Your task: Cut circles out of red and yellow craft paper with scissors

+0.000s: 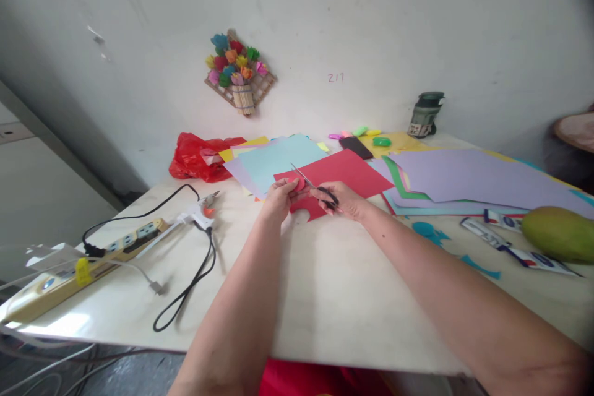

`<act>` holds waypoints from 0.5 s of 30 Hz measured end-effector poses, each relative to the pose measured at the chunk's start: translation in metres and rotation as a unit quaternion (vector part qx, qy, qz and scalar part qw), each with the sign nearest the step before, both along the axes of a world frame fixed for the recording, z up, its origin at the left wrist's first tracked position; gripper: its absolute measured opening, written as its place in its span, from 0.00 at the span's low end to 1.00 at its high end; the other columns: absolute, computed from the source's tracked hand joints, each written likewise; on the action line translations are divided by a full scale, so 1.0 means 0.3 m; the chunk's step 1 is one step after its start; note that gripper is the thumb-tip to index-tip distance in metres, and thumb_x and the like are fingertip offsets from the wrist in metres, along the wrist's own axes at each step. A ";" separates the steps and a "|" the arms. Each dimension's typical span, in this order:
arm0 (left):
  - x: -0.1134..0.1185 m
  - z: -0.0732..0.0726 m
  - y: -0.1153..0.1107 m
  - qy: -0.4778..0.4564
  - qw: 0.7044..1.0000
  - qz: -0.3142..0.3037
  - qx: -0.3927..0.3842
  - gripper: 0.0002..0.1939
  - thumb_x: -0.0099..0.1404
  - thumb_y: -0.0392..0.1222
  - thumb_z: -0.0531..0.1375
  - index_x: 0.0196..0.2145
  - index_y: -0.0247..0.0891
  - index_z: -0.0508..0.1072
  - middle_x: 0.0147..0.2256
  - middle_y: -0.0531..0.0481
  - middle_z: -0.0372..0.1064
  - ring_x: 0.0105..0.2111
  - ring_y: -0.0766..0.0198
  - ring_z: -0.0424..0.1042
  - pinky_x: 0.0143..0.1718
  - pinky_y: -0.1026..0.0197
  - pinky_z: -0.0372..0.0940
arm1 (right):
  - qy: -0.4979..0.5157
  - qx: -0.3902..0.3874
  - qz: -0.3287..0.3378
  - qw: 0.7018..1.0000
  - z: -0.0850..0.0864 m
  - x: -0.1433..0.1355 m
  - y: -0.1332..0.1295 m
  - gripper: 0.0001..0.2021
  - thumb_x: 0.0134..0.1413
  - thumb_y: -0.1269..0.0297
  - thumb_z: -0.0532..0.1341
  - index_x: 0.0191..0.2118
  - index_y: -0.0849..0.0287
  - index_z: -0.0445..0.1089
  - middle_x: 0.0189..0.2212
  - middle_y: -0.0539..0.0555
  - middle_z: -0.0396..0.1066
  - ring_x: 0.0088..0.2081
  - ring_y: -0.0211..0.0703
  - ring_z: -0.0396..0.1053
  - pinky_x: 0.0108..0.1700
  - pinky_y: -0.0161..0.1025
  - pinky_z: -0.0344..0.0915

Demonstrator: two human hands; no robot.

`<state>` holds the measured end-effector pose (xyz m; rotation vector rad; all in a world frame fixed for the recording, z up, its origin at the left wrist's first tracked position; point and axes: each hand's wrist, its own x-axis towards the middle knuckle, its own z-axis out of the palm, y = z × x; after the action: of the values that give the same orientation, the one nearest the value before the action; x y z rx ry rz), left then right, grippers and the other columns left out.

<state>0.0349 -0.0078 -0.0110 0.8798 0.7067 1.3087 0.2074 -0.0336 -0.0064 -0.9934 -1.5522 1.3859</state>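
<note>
Between the fingers of my left hand (280,199) is a small, roundish red paper piece (297,183). My right hand (341,198) grips a pair of scissors (328,197) by the dark handles, and their blades point up and to the left beside the red piece. How far the blades are parted is hard to make out. Just behind and under both hands lies a larger red paper sheet (350,172), with a rounded notch cut from its near edge.
Left of my arms are a glue gun (200,218) with a looped cord and a power strip (125,244). A red plastic bag (192,158) and paper sheets (278,158) lie behind. On the right are lilac sheets (464,176), blue scraps (429,232), tubes (533,260) and a mango (559,234).
</note>
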 end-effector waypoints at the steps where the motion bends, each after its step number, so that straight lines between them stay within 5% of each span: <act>1: 0.000 0.000 0.000 -0.001 1.000 0.000 0.000 0.10 0.48 0.35 0.69 0.23 0.33 0.70 0.25 0.47 0.74 0.27 0.61 0.75 0.36 0.58 0.72 | 0.005 0.000 0.001 1.000 -0.004 0.000 0.002 0.21 0.44 0.46 0.67 0.24 0.61 0.64 0.15 0.46 0.63 0.14 0.29 0.57 0.16 0.31 0.48; 15: -0.001 0.003 0.000 0.008 1.000 0.007 -0.016 0.06 0.52 0.34 0.66 0.24 0.32 0.70 0.26 0.46 0.74 0.29 0.60 0.76 0.36 0.58 0.71 | 0.017 0.003 0.000 1.000 -0.016 -0.004 0.009 0.20 0.44 0.49 0.68 0.24 0.61 0.65 0.15 0.46 0.62 0.14 0.29 0.56 0.15 0.31 0.49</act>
<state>0.0345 -0.0079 -0.0101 0.8605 0.7463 1.3012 0.2063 -0.0308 -0.0111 -0.9618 -1.5307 1.3910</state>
